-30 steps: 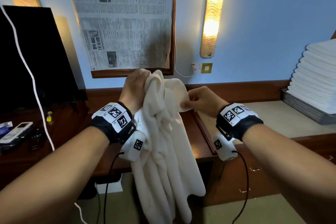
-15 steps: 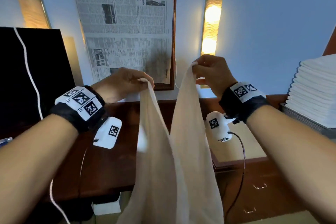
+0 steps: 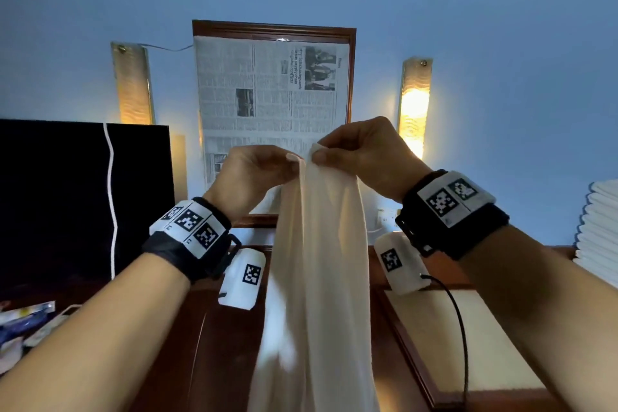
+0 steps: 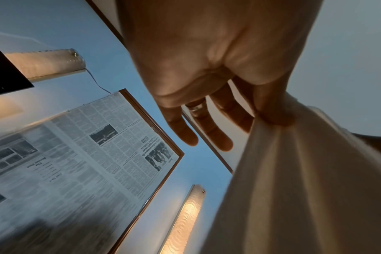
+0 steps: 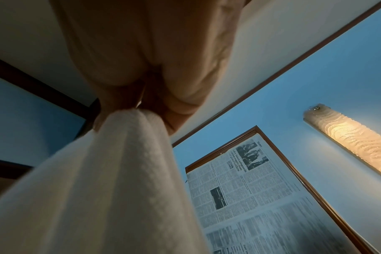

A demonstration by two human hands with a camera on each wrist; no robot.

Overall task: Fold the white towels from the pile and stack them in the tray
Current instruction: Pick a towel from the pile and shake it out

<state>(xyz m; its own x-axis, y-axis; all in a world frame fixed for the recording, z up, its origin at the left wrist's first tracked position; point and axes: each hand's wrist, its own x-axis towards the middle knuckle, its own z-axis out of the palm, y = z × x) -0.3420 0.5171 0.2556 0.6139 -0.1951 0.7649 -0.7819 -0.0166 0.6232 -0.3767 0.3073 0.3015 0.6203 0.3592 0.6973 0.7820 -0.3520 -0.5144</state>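
Both grips pinched the top edge of the white towel (image 3: 317, 278), left hand (image 3: 249, 177) beside right hand (image 3: 368, 157), above the brown tabletop (image 3: 227, 344). Folded towels (image 3: 598, 234) lay stacked far right; a framed newspaper (image 3: 271, 94) hung on the blue wall (image 3: 501, 60).

Towel (image 3: 317, 294) lower end cut off by frame bottom; folded stack (image 3: 600, 231) cropped at right edge.

Blue wall (image 3: 501, 43), two lit sconces (image 3: 414, 107).
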